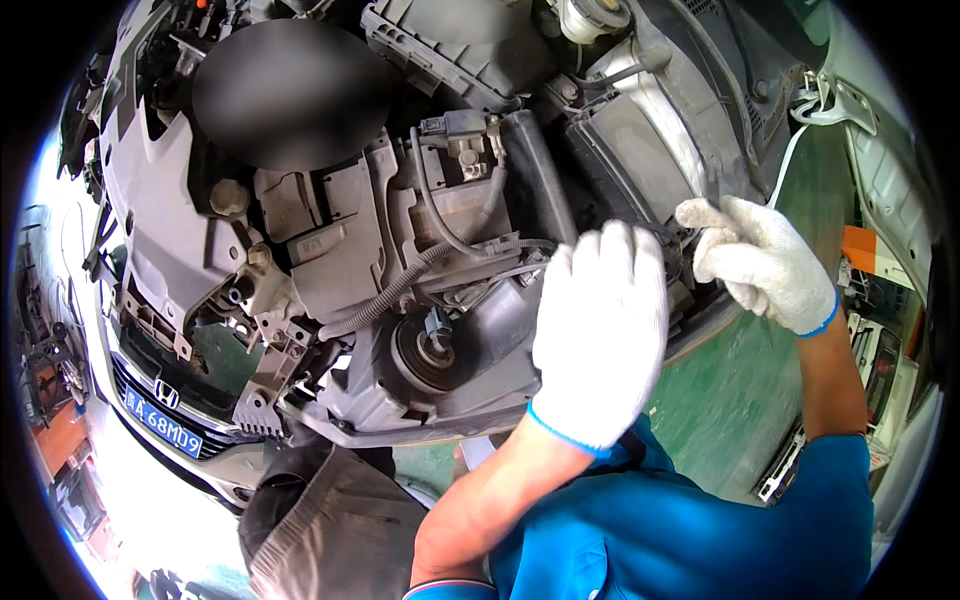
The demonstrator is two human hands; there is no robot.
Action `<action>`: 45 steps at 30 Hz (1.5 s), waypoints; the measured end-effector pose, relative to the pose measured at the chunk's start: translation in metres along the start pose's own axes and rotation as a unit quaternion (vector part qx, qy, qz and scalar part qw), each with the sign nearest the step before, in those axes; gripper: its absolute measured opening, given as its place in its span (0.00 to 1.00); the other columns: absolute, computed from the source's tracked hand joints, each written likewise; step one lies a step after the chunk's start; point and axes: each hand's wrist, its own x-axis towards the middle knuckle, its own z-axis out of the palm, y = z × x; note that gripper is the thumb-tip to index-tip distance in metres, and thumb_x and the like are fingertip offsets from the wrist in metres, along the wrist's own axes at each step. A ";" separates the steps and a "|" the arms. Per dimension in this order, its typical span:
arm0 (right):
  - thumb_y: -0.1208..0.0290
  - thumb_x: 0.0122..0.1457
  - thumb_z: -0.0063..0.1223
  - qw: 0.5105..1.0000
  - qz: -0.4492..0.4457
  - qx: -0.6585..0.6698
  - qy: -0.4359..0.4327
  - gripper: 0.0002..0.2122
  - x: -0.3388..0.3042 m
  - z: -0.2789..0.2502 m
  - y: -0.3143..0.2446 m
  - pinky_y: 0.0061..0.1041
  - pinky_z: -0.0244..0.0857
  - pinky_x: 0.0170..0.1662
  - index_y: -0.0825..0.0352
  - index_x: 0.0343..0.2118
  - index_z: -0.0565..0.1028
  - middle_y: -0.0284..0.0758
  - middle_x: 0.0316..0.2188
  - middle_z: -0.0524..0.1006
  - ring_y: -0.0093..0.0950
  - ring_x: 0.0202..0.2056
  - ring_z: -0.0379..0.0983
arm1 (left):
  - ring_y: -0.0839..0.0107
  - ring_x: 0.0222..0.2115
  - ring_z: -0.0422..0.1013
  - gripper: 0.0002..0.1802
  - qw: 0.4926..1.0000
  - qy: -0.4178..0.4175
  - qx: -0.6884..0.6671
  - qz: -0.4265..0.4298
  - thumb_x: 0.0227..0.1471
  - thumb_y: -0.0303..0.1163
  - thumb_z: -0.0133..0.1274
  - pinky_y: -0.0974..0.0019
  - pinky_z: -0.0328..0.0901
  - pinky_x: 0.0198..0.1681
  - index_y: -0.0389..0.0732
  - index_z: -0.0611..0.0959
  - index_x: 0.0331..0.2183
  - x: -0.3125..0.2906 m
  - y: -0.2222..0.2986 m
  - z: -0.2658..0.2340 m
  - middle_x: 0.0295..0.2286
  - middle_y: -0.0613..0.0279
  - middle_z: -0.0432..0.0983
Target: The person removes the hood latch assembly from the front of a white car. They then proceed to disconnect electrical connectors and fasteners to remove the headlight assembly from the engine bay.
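My left hand [600, 330], in a white knit glove with a blue cuff, stretches flat over the side edge of an open car engine bay. Its fingers point away from me, and whatever lies beneath them is hidden. My right hand [768, 258], gloved the same way, is at the rear corner of the bay with its fingers curled in. A slim dark piece [711, 188] shows at its fingertips; its kind is unclear. Ahead of the hands are a black hose [540, 170] and a ribbed conduit [375, 308]. A round strut top [430, 352] sits left of my left hand.
A black box-shaped housing [460, 40] and a white-capped reservoir [593, 17] stand at the far side. The car's front grille [150, 395] is at left. Someone in grey-brown clothing [335, 530] is close on my left. An open door [890, 190] is at right, above green floor [715, 415].
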 end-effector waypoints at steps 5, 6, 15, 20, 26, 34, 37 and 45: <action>0.74 0.59 0.57 0.999 0.006 0.010 -0.032 0.30 0.003 -0.007 0.017 0.13 0.56 0.22 0.79 0.64 0.64 0.25 0.29 0.75 0.12 0.22 0.64 | 0.56 0.47 0.75 0.27 0.992 -0.011 -0.102 0.069 0.43 0.33 0.67 0.53 0.68 0.56 0.39 0.81 0.47 -0.051 0.020 -0.014 0.45 0.55 0.77; 0.74 0.59 0.56 1.000 0.004 0.005 -0.029 0.31 0.003 -0.006 0.020 0.13 0.57 0.23 0.79 0.65 0.63 0.27 0.30 0.76 0.13 0.24 0.65 | 0.57 0.47 0.76 0.25 0.992 -0.032 -0.099 0.077 0.43 0.32 0.68 0.52 0.69 0.55 0.40 0.82 0.46 -0.056 0.018 -0.021 0.44 0.56 0.78; 0.75 0.59 0.52 0.998 -0.034 0.014 -0.044 0.28 0.001 -0.014 0.048 0.13 0.64 0.27 0.71 0.65 0.68 0.36 0.39 0.80 0.16 0.27 0.69 | 0.53 0.41 0.80 0.12 0.984 -0.011 0.094 -0.152 0.51 0.25 0.59 0.57 0.73 0.46 0.37 0.87 0.40 -0.066 -0.060 -0.064 0.40 0.50 0.83; 0.82 0.57 0.53 0.996 -0.042 0.021 -0.071 0.28 0.008 -0.010 0.049 0.13 0.65 0.29 0.72 0.64 0.69 0.32 0.42 0.79 0.15 0.33 0.70 | 0.53 0.44 0.80 0.15 0.995 -0.056 0.018 -0.084 0.51 0.26 0.58 0.58 0.73 0.48 0.38 0.86 0.43 -0.036 -0.066 -0.041 0.42 0.51 0.83; 0.84 0.58 0.51 0.992 -0.078 0.057 -0.082 0.27 0.011 -0.019 0.064 0.14 0.64 0.31 0.72 0.63 0.69 0.33 0.41 0.79 0.15 0.33 0.70 | 0.51 0.40 0.79 0.21 0.988 -0.148 -0.036 0.016 0.48 0.30 0.62 0.56 0.74 0.44 0.41 0.85 0.47 0.022 -0.052 -0.008 0.41 0.53 0.82; 0.80 0.64 0.51 0.992 -0.065 0.083 -0.074 0.21 -0.003 -0.034 0.055 0.17 0.66 0.38 0.74 0.60 0.71 0.30 0.37 0.77 0.14 0.33 0.69 | 0.54 0.31 0.79 0.11 0.985 -0.132 -0.080 -0.075 0.48 0.31 0.59 0.59 0.72 0.37 0.36 0.87 0.34 0.062 -0.085 0.018 0.30 0.50 0.81; 0.81 0.62 0.52 0.989 -0.040 0.113 -0.089 0.23 -0.002 -0.040 0.058 0.19 0.68 0.43 0.75 0.61 0.70 0.31 0.39 0.77 0.17 0.38 0.71 | 0.62 0.30 0.79 0.12 0.966 -0.179 -0.132 -0.130 0.48 0.31 0.61 0.62 0.72 0.36 0.34 0.88 0.35 0.070 -0.091 0.017 0.29 0.52 0.82; 0.84 0.59 0.49 0.987 -0.044 0.111 -0.108 0.28 0.006 -0.045 0.076 0.20 0.70 0.43 0.75 0.65 0.65 0.34 0.42 0.79 0.19 0.40 0.73 | 0.71 0.33 0.79 0.14 0.961 -0.229 -0.102 -0.115 0.51 0.25 0.62 0.67 0.73 0.38 0.30 0.86 0.41 0.053 -0.082 -0.034 0.31 0.57 0.82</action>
